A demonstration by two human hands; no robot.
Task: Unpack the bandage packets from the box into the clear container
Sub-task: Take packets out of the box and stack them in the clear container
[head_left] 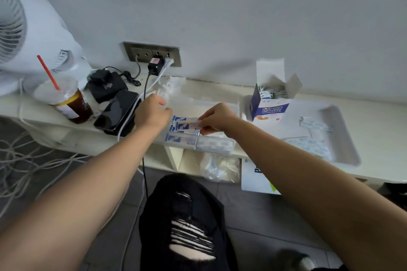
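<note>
— Cutting off the white round-grilled plastic fan at the left edge.
— Blurring the print on the blue-and-white cardboard box beyond reading, too.
— Hiding one end of the thin blue-and-white paper bandage packet under the right hand.

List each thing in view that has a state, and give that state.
bandage box, open, flaps up.
clear container, open, holds packets.
right hand, pinches one packet over the container.
left hand, curled at the container's edge; grip unclear.
cup, lidded, straw in.
charger, plugged in.
</note>
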